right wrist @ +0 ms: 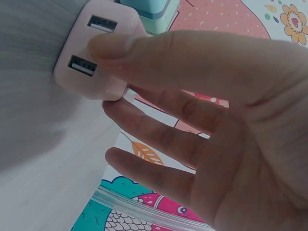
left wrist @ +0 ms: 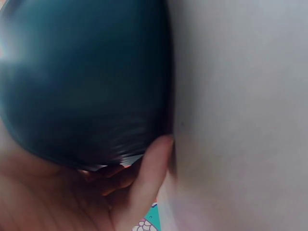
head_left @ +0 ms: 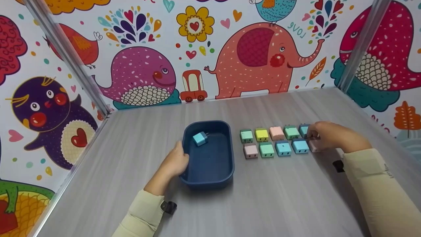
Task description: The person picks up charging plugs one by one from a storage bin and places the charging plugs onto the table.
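Observation:
A dark blue plastic bin point(head_left: 207, 168) stands on the table, with a light blue USB charger point(head_left: 200, 139) lying inside near its far left corner. My left hand point(head_left: 175, 160) grips the bin's left side; in the left wrist view its fingers point(left wrist: 153, 166) curl against the dark wall. Over on the right, my right hand point(head_left: 332, 135) pinches a pink two-port USB charger point(right wrist: 72, 50) at the right end of the near row. Its thumb lies across the port face, while the lower fingers are spread apart. Most of that charger is hidden in the head view.
Two rows of USB chargers lie right of the bin: green point(head_left: 266, 149), yellow point(head_left: 261, 135), pink point(head_left: 276, 133) and blue point(head_left: 300, 145) ones. A patterned wall point(head_left: 197, 52) with metal corner posts point(head_left: 365, 46) borders the grey table point(head_left: 138, 138).

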Available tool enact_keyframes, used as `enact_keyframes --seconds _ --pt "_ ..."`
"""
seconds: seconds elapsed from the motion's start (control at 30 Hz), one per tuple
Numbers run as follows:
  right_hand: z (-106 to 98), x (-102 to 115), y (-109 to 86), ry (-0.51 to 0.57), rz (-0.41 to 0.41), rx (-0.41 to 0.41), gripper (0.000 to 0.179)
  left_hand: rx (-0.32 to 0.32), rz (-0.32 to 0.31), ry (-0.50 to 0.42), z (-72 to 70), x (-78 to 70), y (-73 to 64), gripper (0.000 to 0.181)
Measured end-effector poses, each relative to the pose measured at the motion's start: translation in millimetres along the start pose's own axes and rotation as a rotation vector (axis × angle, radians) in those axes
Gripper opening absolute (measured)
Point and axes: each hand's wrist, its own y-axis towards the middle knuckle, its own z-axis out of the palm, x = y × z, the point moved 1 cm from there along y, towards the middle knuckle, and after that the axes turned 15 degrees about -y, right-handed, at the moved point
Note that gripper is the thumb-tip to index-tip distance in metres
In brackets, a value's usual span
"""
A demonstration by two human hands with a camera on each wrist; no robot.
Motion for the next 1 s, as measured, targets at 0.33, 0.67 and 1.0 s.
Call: enact_keyframes --seconds 0.33,0.67,1.0 --pt "-8.0 -2.1 -9.5 0.012 0.010 -0.043 0.040 0.003 0.005 0.001 2.5 -2.1 -0.4 0.067" --pt "-21.7 25.2 -11.0 -0.005 -0.013 -0.093 0.033 0.004 -0.012 -0.008 1.5 -2.2 -1.8 0.066" --pt "-32.3 88.9 5.7 0.016 -0.127 -0.125 0.033 0.006 -0.027 0.012 0.7 -1.7 -2.0 0.068"
